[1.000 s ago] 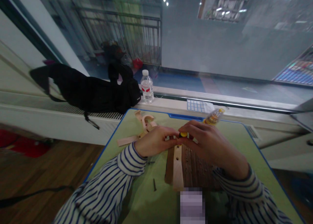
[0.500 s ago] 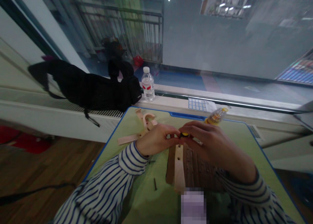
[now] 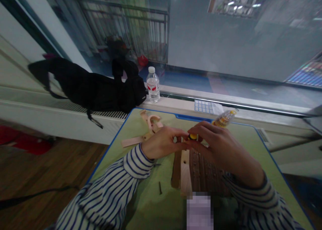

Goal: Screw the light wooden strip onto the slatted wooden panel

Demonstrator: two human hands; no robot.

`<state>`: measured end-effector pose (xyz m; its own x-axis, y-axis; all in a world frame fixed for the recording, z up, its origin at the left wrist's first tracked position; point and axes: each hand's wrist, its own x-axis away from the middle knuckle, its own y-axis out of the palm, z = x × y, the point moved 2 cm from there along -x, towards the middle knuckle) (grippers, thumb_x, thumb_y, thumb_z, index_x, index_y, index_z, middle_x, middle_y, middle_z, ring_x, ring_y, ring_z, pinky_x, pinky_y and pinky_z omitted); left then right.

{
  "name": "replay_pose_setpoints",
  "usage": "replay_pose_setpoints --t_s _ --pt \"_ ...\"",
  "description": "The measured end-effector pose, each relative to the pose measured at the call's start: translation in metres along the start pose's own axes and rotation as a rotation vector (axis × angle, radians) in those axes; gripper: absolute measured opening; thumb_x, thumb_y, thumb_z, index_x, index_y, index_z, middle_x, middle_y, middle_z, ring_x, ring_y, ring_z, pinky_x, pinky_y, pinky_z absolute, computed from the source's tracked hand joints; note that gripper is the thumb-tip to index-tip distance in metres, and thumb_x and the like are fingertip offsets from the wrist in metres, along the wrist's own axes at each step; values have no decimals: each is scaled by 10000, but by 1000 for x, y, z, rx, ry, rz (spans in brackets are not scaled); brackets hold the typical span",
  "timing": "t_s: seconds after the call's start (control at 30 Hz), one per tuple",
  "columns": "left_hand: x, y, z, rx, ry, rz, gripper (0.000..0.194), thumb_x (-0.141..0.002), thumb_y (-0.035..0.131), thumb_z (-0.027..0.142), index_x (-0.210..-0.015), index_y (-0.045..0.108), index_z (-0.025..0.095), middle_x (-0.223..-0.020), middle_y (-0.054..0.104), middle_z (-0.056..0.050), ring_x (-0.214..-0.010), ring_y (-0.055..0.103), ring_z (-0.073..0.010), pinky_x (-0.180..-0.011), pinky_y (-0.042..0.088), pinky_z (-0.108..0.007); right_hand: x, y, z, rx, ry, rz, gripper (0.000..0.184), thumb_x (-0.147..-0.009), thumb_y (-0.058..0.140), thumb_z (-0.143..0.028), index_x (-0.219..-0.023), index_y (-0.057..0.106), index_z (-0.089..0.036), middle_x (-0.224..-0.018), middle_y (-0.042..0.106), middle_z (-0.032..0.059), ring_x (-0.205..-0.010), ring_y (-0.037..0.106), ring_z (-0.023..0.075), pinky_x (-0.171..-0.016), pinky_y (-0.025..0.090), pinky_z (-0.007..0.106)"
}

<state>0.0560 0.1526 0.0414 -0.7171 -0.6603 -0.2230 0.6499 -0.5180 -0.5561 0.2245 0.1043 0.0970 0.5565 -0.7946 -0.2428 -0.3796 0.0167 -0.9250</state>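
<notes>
In my right hand (image 3: 218, 146), the fingers close around a small yellow-and-black piece (image 3: 193, 136); its full shape is hidden. My left hand (image 3: 166, 141) meets it from the left, its thumb and forefinger pinched at the piece's dark end. What the left fingertips grip is too small to make out. Just below both hands lies a pale wooden bar (image 3: 185, 173) with a hole showing in it. Under the bar is a brown ridged slab (image 3: 201, 169), partly covered by my right hand and forearm. A dark screw (image 3: 160, 187) lies to the left of the slab.
Several pale wooden parts (image 3: 132, 141), one hook-shaped, lie at the table's (image 3: 146, 206) back left. A clear bottle with a yellow cap (image 3: 223, 118) is behind my right hand. On the sill stand a water bottle (image 3: 153, 85) and a black bag (image 3: 100, 92). A blurred patch covers the front.
The yellow-and-black piece sits slightly further right and shows more of its yellow side. Both hands stay close together above the wooden bar. The whole view has shifted a little.
</notes>
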Motion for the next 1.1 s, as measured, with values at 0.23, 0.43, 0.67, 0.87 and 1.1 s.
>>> replay_pose_setpoints --t_s 0.23,0.43,0.67,0.87,1.1 --pt "-1 -1 -4 -12 -33 22 192 -830 660 335 -863 709 152 -708 657 16 -616 548 -85 -583 383 -184 3 -3 -2 -59 -81 64 296 -927 482 -248 -1205 569 -198 -1164 652 91 -991 641 195 -846 521 354" --pt "-1 1 -1 68 27 -110 234 -925 528 322 -916 680 144 -788 648 2 -733 567 -105 -655 396 -198 3 -1 3 -17 -15 44 208 -928 513 -314 -1053 620 -187 -994 672 55 -844 644 171 -773 514 324" --pt "0 0 0 20 -6 -94 228 -913 541 334 -974 683 166 -778 653 7 -719 572 -109 -639 395 -205 1 1 6 -10 -6 50 213 -928 510 -352 -1003 611 -180 -908 646 51 -758 616 152 -697 486 300" --pt "-1 1 -3 -7 -11 59 162 -826 663 293 -912 712 165 -751 677 3 -669 583 -103 -623 417 -198 3 0 4 -28 -2 41 206 -914 525 -337 -1036 597 -187 -967 658 62 -803 634 173 -726 506 321" --pt "-2 -1 -3 -42 37 44 113 -829 669 266 -863 713 167 -761 676 7 -704 591 -103 -670 409 -201 3 -1 1 -88 -89 75 239 -925 489 -197 -1146 578 -213 -1125 646 60 -959 635 166 -836 511 319"
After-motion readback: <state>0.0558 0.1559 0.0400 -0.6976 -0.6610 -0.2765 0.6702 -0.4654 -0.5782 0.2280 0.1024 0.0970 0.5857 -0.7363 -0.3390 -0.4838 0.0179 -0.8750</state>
